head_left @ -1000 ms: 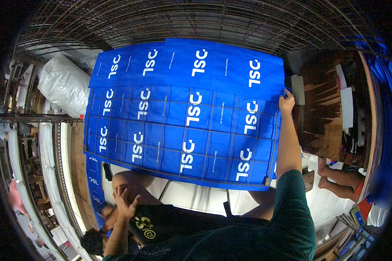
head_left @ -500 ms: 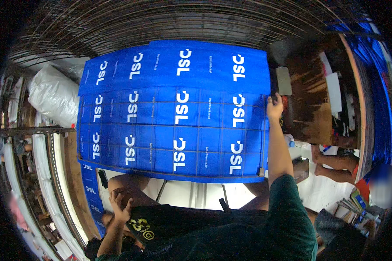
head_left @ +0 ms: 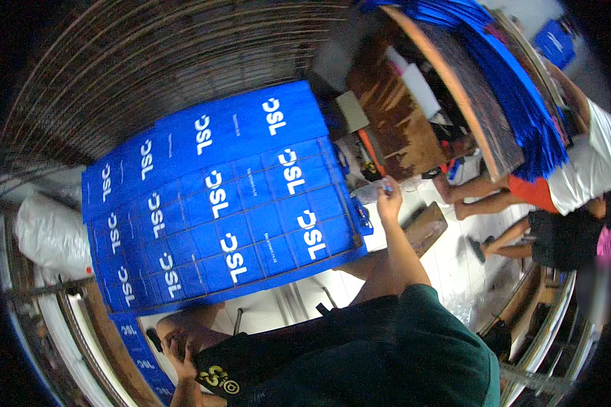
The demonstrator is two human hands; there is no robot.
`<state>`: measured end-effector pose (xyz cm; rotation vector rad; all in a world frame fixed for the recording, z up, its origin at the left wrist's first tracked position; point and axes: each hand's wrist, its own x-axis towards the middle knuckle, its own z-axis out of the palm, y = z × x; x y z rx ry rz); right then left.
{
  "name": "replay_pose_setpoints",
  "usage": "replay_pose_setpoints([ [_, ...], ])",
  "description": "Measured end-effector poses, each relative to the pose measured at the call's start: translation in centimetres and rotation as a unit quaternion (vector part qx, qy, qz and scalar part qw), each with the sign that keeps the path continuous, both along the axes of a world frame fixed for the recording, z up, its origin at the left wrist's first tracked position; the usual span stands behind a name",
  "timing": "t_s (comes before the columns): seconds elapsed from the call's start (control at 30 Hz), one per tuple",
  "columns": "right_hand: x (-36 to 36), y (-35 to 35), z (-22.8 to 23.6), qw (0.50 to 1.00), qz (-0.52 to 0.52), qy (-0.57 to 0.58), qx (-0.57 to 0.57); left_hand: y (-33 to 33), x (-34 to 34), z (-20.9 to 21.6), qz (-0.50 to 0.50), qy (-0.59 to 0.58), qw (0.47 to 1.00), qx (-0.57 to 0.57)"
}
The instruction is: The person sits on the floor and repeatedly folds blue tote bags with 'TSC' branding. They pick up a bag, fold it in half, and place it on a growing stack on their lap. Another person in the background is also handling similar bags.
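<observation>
A blue cloth with white printing (head_left: 190, 197) spreads over the work surface in front of me, with a thin wire grid (head_left: 258, 237) across its nearer part. My right hand (head_left: 390, 201) is beyond the cloth's right edge, fingers closed around something small with a bit of blue showing, too small to name. Beside those fingers is a clear plastic piece (head_left: 368, 192). My left hand (head_left: 179, 355) is low at the left by my bent leg, fingers apart and holding nothing I can see.
A clear plastic bundle (head_left: 51, 234) sits left of the cloth. Wire racks (head_left: 183, 47) rise behind it. To the right are a worn wooden board (head_left: 404, 129), a pale box (head_left: 350, 112) and hanging blue fabric (head_left: 523, 102). Other people's legs (head_left: 478, 203) are at the right.
My view has swung to the right, so the cloth appears tilted and further left. My right hand has left the cloth's right edge and reached outward, its fingers now closed on something small.
</observation>
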<state>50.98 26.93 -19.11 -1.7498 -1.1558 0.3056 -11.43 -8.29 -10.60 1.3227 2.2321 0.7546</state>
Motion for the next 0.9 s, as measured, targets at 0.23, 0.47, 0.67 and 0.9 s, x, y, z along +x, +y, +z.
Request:
replay_pose_setpoints([
  [0.23, -1.0, -7.5, 11.9, 0.995, 0.040, -0.072, 0.054, 0.5, -0.3, -1.0, -0.078, 0.052, 0.994, 0.056],
  [0.47, 2.8, -9.5, 26.9, 0.925, -0.035, -0.291, 0.243, 0.6, 0.0, 1.0, -0.149, -0.128, 0.979, 0.048],
  [0.67, 6.2, -7.3, 28.0, 0.918, -0.043, -0.378, 0.112, 2.6, 6.2, 7.5, -0.234, -0.018, 0.955, 0.181],
  [0.9, 4.6, -7.0, 27.5, 0.947, -0.069, -0.288, 0.125, 2.9, 5.7, 6.9, -0.280, 0.277, 0.914, 0.095],
])
